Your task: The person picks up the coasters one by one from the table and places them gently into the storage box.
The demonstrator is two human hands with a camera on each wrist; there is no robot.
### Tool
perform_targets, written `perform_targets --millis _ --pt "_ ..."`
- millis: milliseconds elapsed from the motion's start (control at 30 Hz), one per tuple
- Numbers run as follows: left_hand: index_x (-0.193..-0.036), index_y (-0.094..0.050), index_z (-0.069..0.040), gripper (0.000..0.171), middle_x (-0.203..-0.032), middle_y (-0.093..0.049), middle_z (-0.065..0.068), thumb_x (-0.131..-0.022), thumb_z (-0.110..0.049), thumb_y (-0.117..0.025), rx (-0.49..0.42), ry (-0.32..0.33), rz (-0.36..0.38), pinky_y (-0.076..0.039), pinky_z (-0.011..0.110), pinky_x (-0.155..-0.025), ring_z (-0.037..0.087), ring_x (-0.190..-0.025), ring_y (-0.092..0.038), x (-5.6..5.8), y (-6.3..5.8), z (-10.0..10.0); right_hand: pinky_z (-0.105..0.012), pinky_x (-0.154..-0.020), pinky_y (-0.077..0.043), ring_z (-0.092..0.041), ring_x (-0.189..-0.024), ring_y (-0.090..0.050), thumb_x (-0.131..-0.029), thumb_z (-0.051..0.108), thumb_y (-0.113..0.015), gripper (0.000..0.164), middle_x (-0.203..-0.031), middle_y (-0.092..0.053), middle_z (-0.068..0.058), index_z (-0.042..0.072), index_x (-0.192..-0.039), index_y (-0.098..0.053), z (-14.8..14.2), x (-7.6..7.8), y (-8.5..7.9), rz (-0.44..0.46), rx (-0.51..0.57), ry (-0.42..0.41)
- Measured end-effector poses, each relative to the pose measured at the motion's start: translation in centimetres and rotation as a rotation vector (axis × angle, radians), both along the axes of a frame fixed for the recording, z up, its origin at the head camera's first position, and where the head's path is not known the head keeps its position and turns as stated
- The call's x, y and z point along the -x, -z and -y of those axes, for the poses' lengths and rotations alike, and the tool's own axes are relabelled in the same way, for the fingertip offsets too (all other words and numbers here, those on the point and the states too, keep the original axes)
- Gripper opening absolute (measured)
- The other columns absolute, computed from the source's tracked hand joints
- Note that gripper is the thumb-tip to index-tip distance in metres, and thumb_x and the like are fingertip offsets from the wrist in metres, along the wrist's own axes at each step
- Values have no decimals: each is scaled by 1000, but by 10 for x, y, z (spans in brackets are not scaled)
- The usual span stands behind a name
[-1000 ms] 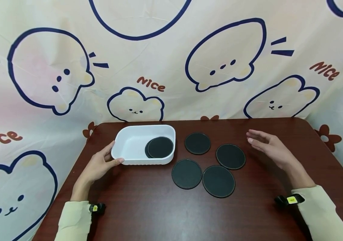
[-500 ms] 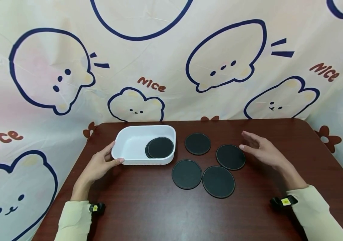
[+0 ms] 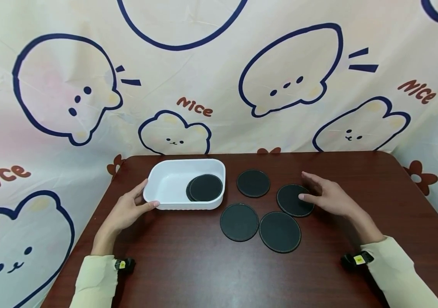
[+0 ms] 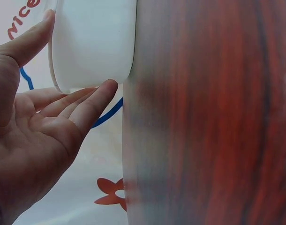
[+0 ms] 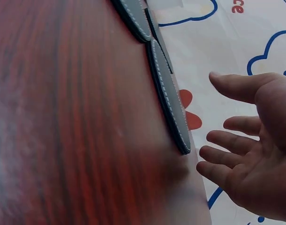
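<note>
My left hand [image 3: 126, 209] grips the left end of a white plastic tray [image 3: 188, 206], its thumb at the near corner. In the left wrist view the fingers bend along the end of the tray [image 4: 94, 42]. Inside the tray's right half lie two overlapping black round coasters [image 3: 206, 188]. My right hand [image 3: 330, 197] hovers over the right edge of a stitched black coaster [image 3: 290, 202], thumb and fingers apart. In the right wrist view the hand [image 5: 255, 140] holds nothing, and its fingertips stand a little off that coaster [image 5: 169, 96].
Left of that coaster lie a back coaster [image 3: 253, 183], a front-left coaster [image 3: 239, 222] and a front-right coaster [image 3: 280, 232], all on the dark brown table [image 3: 219, 273]. A cartoon-printed cloth [image 3: 219, 77] hangs right behind the table's back edge.
My right hand has moved left and slightly nearer, from beside the right coaster to over its edge. The left hand, tray and coasters have stayed in place.
</note>
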State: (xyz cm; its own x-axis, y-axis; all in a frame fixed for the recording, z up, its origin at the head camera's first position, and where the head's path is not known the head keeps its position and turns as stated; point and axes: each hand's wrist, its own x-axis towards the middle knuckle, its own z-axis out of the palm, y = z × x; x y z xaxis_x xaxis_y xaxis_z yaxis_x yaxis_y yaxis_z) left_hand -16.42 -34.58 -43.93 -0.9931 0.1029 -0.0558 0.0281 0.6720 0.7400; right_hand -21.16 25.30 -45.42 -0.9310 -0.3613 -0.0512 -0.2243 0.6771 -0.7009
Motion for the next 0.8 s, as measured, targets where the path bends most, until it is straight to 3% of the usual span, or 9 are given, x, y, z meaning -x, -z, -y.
perform_targets --millis 300,500,800 --pt "-173 -17 -8 102 -170 -38 28 -99 -38 -80 -3 10 0 -53 53 -108 43 -146 -56 1 -1 0 -72 -116 -42 -51 -149 -47 -98 35 -81 85 -162 -48 -30 5 -165 -39 5 -3 3 -27 -84 -32" --pt "-173 -17 -8 102 -169 -39 28 -99 -39 -80 0 6 2 -53 54 -109 43 -147 -55 1 -2 0 -73 -117 -40 -56 -152 -41 -94 31 -85 84 -166 -40 -34 5 -163 -44 8 -1 5 -31 -151 -66" --pt "-173 -17 -7 102 -169 -40 28 -98 -40 -80 3 0 4 -53 53 -109 43 -146 -56 1 -1 0 -68 -114 -47 -50 -141 -54 -87 9 -89 77 -155 -54 -29 1 -155 -53 10 -1 10 -94 -65 -7"
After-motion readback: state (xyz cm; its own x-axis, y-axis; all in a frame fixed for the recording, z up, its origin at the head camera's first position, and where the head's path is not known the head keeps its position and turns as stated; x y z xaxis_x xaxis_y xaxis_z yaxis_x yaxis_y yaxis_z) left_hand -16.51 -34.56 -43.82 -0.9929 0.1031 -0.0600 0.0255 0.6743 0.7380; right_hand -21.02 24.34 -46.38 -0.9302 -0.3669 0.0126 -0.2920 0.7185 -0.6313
